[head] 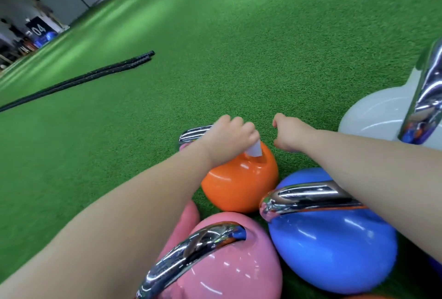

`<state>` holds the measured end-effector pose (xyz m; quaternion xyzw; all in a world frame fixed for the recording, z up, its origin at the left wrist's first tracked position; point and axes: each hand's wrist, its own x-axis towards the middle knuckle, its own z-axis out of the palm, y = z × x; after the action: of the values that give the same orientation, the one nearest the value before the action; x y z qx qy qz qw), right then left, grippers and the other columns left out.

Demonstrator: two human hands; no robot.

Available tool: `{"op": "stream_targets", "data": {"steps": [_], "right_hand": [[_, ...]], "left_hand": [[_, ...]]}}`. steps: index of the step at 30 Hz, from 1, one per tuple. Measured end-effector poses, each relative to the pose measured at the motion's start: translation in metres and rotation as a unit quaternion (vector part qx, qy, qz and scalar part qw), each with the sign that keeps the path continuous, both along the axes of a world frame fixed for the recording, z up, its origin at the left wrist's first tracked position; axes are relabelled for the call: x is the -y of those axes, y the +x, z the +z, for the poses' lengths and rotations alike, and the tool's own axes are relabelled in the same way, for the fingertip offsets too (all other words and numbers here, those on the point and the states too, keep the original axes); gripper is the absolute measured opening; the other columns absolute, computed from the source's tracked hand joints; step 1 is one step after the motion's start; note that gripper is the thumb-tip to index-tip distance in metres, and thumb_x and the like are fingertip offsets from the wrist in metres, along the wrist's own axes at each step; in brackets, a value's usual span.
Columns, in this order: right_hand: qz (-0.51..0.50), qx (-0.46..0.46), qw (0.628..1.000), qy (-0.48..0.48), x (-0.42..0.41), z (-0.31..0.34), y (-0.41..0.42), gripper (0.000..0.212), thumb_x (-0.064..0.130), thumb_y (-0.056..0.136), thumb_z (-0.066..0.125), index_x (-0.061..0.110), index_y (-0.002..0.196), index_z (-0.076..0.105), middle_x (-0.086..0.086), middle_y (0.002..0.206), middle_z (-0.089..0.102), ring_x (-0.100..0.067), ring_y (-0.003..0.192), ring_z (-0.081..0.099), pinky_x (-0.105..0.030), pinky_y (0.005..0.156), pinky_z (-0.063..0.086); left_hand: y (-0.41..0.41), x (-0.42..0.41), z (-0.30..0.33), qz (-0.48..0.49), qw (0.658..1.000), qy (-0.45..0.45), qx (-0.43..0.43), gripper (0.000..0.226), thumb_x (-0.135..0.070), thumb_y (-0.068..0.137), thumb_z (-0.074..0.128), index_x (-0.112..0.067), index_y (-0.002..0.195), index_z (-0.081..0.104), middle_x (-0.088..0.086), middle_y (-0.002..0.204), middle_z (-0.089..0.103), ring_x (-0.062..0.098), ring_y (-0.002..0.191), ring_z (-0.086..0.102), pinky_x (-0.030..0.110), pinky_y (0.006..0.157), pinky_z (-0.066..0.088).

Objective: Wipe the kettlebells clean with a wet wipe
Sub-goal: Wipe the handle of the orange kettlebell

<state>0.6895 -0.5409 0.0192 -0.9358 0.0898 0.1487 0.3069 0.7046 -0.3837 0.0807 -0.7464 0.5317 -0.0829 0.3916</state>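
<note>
An orange kettlebell (239, 183) stands on the green turf. My left hand (229, 137) grips a white wet wipe (254, 150) wrapped round the foot of its chrome handle (193, 133), where it meets the orange body. Just right of it, my right hand (288, 134) hovers over the turf with fingers curled and nothing in them. In front of the orange one stand a pink kettlebell (227, 267) and a blue kettlebell (334, 251), both with chrome handles. A white kettlebell (373, 116) sits at the right edge.
Two black battle ropes (79, 81) lie across the turf (239, 47) at the left. Another pink shape (189, 215) shows under my left forearm. Far back left are a grey wall, a dark sign reading 04 (38, 28) and a person (43, 9).
</note>
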Motion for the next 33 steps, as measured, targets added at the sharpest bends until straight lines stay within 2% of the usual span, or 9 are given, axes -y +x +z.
{"op": "stream_targets", "data": {"steps": [4, 7, 13, 15, 17, 20, 23, 25, 33], "right_hand": [[0.02, 0.045, 0.998, 0.037, -0.006, 0.01, -0.003, 0.043, 0.014, 0.085, 0.056, 0.013, 0.126, 0.041, -0.01, 0.108, 0.058, -0.023, 0.081, 0.052, -0.031, 0.066, 0.04], [0.075, 0.145, 0.984, 0.073, -0.016, 0.021, -0.004, 0.035, 0.011, 0.083, 0.055, 0.014, 0.118, 0.05, -0.007, 0.112, 0.053, -0.018, 0.088, 0.047, -0.028, 0.076, 0.04], [0.162, 0.219, 0.958, 0.086, -0.033, 0.04, -0.017, 0.037, 0.011, 0.076, 0.056, 0.018, 0.11, 0.047, -0.001, 0.109, 0.05, -0.021, 0.096, 0.05, -0.034, 0.083, 0.043], [0.17, 0.217, 0.958, 0.075, -0.033, 0.038, -0.018, 0.039, 0.017, 0.074, 0.059, 0.02, 0.11, 0.044, 0.0, 0.107, 0.052, -0.021, 0.096, 0.052, -0.038, 0.085, 0.045], [0.173, 0.221, 0.958, 0.064, -0.034, 0.033, -0.016, 0.034, 0.023, 0.075, 0.062, 0.023, 0.103, 0.044, 0.004, 0.099, 0.053, -0.019, 0.092, 0.053, -0.041, 0.083, 0.047], [0.184, 0.247, 0.951, 0.009, -0.034, 0.028, -0.012, 0.027, 0.032, 0.08, 0.066, 0.025, 0.093, 0.043, 0.006, 0.097, 0.051, -0.018, 0.09, 0.053, -0.037, 0.078, 0.046], [0.189, 0.285, 0.938, -0.055, -0.035, 0.028, -0.011, 0.029, 0.04, 0.08, 0.066, 0.026, 0.093, 0.044, 0.007, 0.102, 0.048, -0.017, 0.09, 0.051, -0.031, 0.073, 0.038], [0.173, 0.295, 0.938, -0.061, -0.036, 0.028, -0.008, 0.029, 0.041, 0.078, 0.068, 0.028, 0.089, 0.045, 0.009, 0.105, 0.047, -0.017, 0.092, 0.052, -0.031, 0.075, 0.036], [0.017, 0.249, 0.966, -0.066, -0.025, 0.024, 0.01, 0.041, 0.044, 0.082, 0.064, 0.036, 0.121, 0.056, 0.001, 0.128, 0.044, -0.024, 0.11, 0.052, -0.036, 0.086, 0.04]], "left_hand": [[0.013, -0.032, 0.011, 0.233, 0.955, -0.165, -0.085, 0.029, -0.029, 0.09, 0.05, -0.016, 0.115, 0.046, 0.004, 0.108, 0.054, 0.027, 0.1, 0.055, 0.034, 0.068, 0.036], [0.011, -0.05, 0.002, 0.297, 0.893, -0.322, -0.106, 0.03, -0.021, 0.08, 0.059, -0.011, 0.108, 0.052, 0.007, 0.104, 0.059, 0.03, 0.097, 0.054, 0.034, 0.071, 0.035], [0.015, -0.064, -0.018, 0.342, 0.831, -0.43, -0.081, 0.03, -0.008, 0.073, 0.066, -0.008, 0.101, 0.055, 0.01, 0.098, 0.059, 0.031, 0.091, 0.053, 0.039, 0.073, 0.038], [0.018, -0.083, -0.031, 0.402, 0.722, -0.543, -0.146, 0.019, -0.005, 0.075, 0.062, -0.01, 0.091, 0.053, 0.005, 0.082, 0.057, 0.026, 0.077, 0.052, 0.034, 0.065, 0.038], [0.017, -0.096, -0.043, 0.464, 0.566, -0.643, -0.226, 0.011, -0.014, 0.079, 0.058, -0.009, 0.084, 0.05, 0.002, 0.068, 0.054, 0.023, 0.064, 0.051, 0.027, 0.053, 0.037], [0.017, -0.098, -0.057, 0.514, 0.447, -0.685, -0.259, 0.02, -0.017, 0.087, 0.054, -0.004, 0.101, 0.055, 0.008, 0.078, 0.058, 0.023, 0.068, 0.053, 0.023, 0.05, 0.036], [0.021, -0.095, -0.057, 0.516, 0.428, -0.696, -0.258, 0.02, -0.011, 0.086, 0.054, -0.007, 0.105, 0.055, 0.013, 0.087, 0.061, 0.025, 0.075, 0.056, 0.032, 0.06, 0.046], [0.02, -0.094, -0.052, 0.517, 0.456, -0.684, -0.24, 0.016, -0.009, 0.084, 0.056, -0.011, 0.1, 0.055, 0.011, 0.092, 0.061, 0.025, 0.082, 0.056, 0.038, 0.073, 0.048], [-0.023, -0.089, -0.035, 0.512, 0.502, -0.634, -0.29, 0.014, -0.005, 0.077, 0.059, -0.016, 0.083, 0.05, 0.0, 0.074, 0.052, 0.018, 0.068, 0.048, 0.028, 0.063, 0.04]]}}
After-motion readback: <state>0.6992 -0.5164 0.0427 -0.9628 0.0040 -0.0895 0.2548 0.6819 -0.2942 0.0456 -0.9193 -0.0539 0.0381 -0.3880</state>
